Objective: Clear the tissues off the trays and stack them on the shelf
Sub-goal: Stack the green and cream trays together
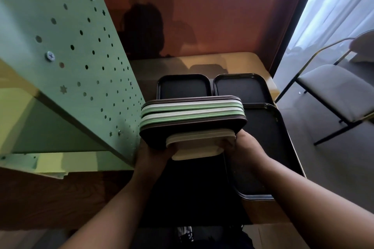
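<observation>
A stack of trays (192, 115), brown, green and white with smaller cream ones at the bottom, is lifted above the table at the centre. My left hand (150, 154) grips its near left underside and my right hand (243, 144) grips its near right corner. The green perforated shelf (66, 52) rises just left of the stack, its side panel almost touching the trays. No tissues are visible on the stack.
Three black trays lie on the table: a small one (183, 87) and another (241, 87) behind the stack, and a large tray (263, 151) at the right. A brown padded bench back (202, 16) closes the far side. A grey chair (336, 89) stands at the right.
</observation>
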Motion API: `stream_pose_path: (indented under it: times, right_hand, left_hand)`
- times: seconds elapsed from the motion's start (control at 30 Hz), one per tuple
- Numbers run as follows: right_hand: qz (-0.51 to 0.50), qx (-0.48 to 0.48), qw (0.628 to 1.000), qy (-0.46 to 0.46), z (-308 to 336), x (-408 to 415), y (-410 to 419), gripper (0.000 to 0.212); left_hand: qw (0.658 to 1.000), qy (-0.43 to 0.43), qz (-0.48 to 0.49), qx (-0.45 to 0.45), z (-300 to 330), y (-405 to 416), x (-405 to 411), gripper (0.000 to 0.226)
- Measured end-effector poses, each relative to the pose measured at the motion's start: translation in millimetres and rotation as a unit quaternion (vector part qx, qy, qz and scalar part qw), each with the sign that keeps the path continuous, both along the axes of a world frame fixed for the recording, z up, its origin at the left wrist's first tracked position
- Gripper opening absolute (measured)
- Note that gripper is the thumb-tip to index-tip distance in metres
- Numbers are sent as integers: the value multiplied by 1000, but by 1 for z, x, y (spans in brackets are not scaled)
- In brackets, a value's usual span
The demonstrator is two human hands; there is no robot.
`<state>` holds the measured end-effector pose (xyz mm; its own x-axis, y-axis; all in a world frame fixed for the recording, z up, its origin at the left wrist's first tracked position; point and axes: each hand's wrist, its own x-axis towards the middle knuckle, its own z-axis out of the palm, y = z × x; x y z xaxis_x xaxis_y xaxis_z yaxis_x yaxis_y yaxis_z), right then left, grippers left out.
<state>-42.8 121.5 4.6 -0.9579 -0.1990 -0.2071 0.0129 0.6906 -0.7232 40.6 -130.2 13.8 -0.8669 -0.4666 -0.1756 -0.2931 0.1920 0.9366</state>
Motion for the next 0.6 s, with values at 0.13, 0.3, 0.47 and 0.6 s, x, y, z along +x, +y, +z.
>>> stream_pose_path:
  times: [0.13, 0.3, 0.47, 0.6]
  right_hand:
    - [-14, -9, 1000, -5, 4, 4, -5, 43]
    - [5, -6, 1000, -16, 8, 8, -1, 31]
    - [-15, -45, 998, 49, 29, 17, -5, 64]
    - [-23, -68, 996, 45, 30, 15, -7, 66]
  left_hand:
    - [999, 34, 19, -18, -1, 4, 1, 78]
    - [999, 31, 6, -22, -7, -5, 0, 91]
    - [998, 48, 18, -34, 1, -5, 0, 105]
    - [998, 57, 6, -28, 5, -5, 0, 92]
